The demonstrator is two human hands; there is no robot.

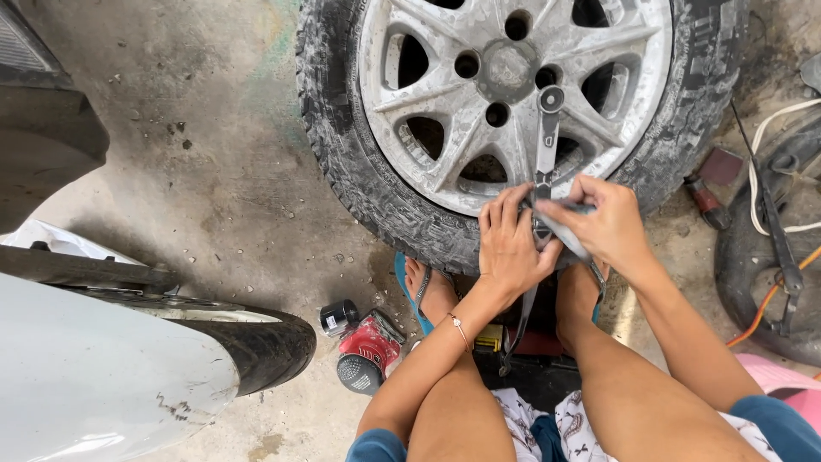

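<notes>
A car wheel with a worn tyre [342, 145] and a dirty silver alloy rim [445, 94] lies on the concrete in front of me. A long metal wrench [546, 141] sits with its ring end on a lug hole of the rim. My left hand [508, 248] is wrapped round the lower part of the wrench handle. My right hand [603, 224] grips the same handle from the right, over a grey cloth-like piece. Both hands touch each other at the tyre's near edge. My bare knees and sandalled feet are below.
A red and black power tool [366, 349] lies by my left foot. A white scooter fender with a black tyre [256, 346] fills the lower left. At right lie another tyre [753, 265], an orange cable [770, 299] and a red-handled tool [706, 198].
</notes>
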